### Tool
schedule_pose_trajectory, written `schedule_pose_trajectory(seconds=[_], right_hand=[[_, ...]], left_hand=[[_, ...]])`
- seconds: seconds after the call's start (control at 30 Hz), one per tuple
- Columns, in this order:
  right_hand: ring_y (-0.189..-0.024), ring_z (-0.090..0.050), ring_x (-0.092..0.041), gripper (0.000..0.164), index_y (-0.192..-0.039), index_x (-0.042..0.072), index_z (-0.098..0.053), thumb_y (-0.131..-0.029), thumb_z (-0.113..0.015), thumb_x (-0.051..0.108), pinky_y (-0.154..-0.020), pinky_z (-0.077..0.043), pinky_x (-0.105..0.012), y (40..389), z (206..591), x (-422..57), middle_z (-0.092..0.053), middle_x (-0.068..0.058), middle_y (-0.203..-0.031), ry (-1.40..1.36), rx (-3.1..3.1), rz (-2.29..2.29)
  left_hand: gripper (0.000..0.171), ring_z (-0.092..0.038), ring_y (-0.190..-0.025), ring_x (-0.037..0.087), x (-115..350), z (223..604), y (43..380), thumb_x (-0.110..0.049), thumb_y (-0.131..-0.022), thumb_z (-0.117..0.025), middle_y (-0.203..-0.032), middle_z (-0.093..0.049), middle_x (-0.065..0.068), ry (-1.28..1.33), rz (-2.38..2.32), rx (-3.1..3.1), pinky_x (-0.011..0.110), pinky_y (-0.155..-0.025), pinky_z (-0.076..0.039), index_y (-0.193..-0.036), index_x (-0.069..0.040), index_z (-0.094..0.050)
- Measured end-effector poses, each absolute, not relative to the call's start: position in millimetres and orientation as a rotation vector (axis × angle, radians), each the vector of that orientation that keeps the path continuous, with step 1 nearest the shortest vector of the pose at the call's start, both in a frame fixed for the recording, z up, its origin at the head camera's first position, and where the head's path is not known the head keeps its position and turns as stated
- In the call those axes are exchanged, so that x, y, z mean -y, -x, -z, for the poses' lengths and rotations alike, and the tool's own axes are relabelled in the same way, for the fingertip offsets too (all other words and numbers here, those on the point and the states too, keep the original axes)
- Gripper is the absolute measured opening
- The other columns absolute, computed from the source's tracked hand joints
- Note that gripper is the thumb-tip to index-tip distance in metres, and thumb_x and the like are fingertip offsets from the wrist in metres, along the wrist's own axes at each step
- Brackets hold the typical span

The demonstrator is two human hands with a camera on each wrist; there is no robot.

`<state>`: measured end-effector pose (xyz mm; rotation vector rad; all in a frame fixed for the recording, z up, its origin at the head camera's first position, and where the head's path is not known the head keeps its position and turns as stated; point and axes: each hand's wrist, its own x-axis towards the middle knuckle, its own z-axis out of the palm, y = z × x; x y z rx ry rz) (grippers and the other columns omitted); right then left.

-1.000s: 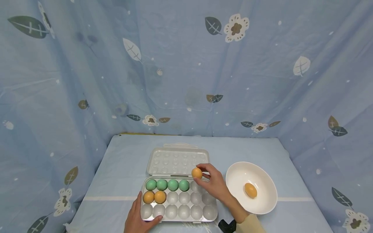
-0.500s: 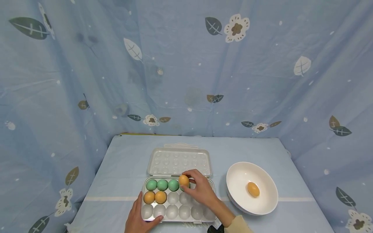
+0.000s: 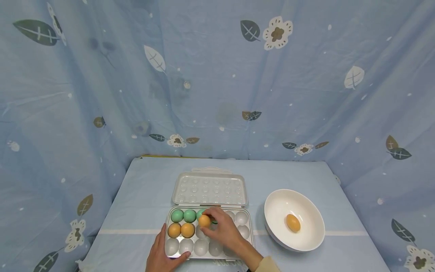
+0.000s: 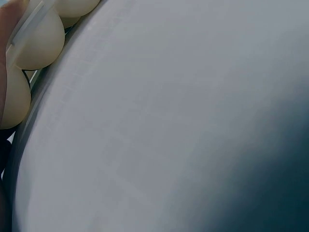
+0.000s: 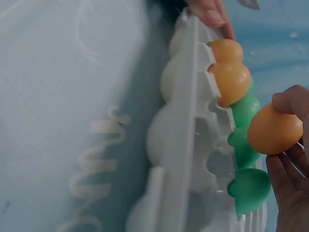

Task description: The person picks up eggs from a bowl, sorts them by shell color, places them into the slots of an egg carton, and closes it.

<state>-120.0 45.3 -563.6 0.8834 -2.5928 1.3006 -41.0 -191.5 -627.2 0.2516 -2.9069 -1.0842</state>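
An orange egg [image 3: 204, 221] is pinched between the thumb and fingers of my right hand [image 3: 224, 230], above the middle row of the egg carton [image 3: 250, 241]. In the right wrist view that egg [image 5: 275, 129] hangs just above the carton, beside the green eggs [image 5: 248, 191]. Green eggs [image 3: 177, 216] sit in the back row from the left; my right hand partly covers that row. Two orange eggs [image 3: 181, 230] lie in the middle row at the left. My left hand [image 3: 162, 251] rests against the carton's front left corner, thumb along its front edge.
A white bowl [image 3: 314, 215] with one orange egg [image 3: 293, 223] in it stands to the right of the carton. The carton's lid [image 3: 210, 189] lies folded back behind it. A patterned curtain [image 3: 217, 83] encloses the table [image 3: 136, 211] behind and at the sides.
My right hand has moved left and toward me with the orange egg, from the back row's right part to the middle row beside the two orange eggs. The left hand stays put.
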Motion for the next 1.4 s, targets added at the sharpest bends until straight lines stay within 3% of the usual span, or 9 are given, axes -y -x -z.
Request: schedule_pose_trajectory(seconds=[0.23,0.37,0.77,1.1,1.4], right_hand=[[-0.108,-0.062,-0.004,0.040,-0.121,0.019,-0.067,-0.087,-0.085,0.028,-0.095,-0.056,-0.026,111,573,-36,-0.064,0.010,-0.118,-0.821,2.756,-1.113],[-0.106,-0.061,-0.002,0.041,-0.122,0.021,-0.067,-0.087,-0.085,0.031,-0.092,-0.056,-0.024,110,576,-35,-0.064,0.011,-0.118,-0.829,2.773,-1.056],[-0.109,-0.065,-0.007,0.041,-0.121,0.020,-0.069,-0.086,-0.086,0.030,-0.093,-0.055,-0.025,106,582,-36,-0.068,0.009,-0.119,-0.858,2.793,-0.853],[-0.107,-0.067,-0.010,0.038,-0.119,0.017,-0.071,-0.084,-0.086,0.022,-0.090,-0.057,-0.025,112,568,-54,-0.070,0.008,-0.119,-0.856,2.721,-0.984],[-0.106,-0.070,-0.015,0.041,-0.120,0.013,-0.070,-0.083,-0.088,0.023,-0.090,-0.059,-0.033,127,555,-80,-0.072,0.004,-0.116,-0.744,2.663,-1.004]], left_hand=[[0.135,-0.055,-0.128,0.046,191,627,41,-0.075,-0.067,-0.083,-0.151,-0.045,0.027,-0.255,1.081,2.912,0.062,-0.100,-0.051,-0.160,0.001,-0.021],[0.135,-0.055,-0.128,0.046,191,627,42,-0.074,-0.067,-0.083,-0.150,-0.045,0.027,-0.250,1.074,2.910,0.062,-0.100,-0.050,-0.160,0.002,-0.021],[0.135,-0.055,-0.128,0.047,191,628,41,-0.074,-0.067,-0.083,-0.150,-0.045,0.028,-0.257,1.074,2.914,0.062,-0.100,-0.050,-0.160,0.002,-0.021],[0.136,-0.054,-0.129,0.048,191,625,40,-0.074,-0.068,-0.083,-0.151,-0.043,0.028,-0.249,1.086,2.915,0.064,-0.101,-0.049,-0.161,0.001,-0.018],[0.137,-0.054,-0.129,0.047,190,625,41,-0.073,-0.067,-0.084,-0.151,-0.044,0.029,-0.243,1.092,2.922,0.063,-0.104,-0.048,-0.160,0.002,-0.019]])
